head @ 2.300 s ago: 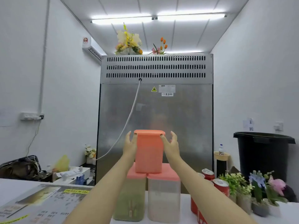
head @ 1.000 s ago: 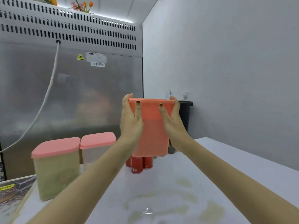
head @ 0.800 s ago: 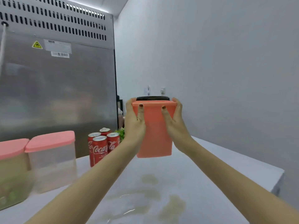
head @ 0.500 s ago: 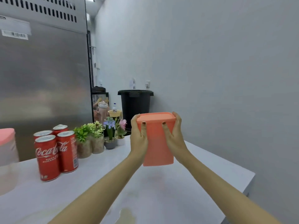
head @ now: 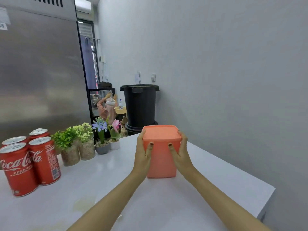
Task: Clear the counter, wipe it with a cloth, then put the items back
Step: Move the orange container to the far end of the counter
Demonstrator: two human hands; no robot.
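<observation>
Both hands are clamped on an orange lidded container (head: 161, 157): the left hand (head: 143, 158) presses its left wall and the right hand (head: 180, 157) its right wall, thumbs laid on the near face just under the lid. This two-sided grip keeps the load level and the lid uppermost, which suits setting it down flat. The container stands upright, long axis vertical, lid facing up and a broad face turned toward the wearer. Its base sits at or just above the white tabletop (head: 216, 185); contact cannot be confirmed. Position is toward the tabletop's far right portion, near the far edge and well apart from the right edge. Judged purpose: parking it at this end to free the soiled area, where a yellowish stain (head: 84, 204) shows near the near edge. Four Coca-Cola cans (head: 29, 161) cluster toward the left edge; small potted plants (head: 86, 143) line the far edge beside them.
</observation>
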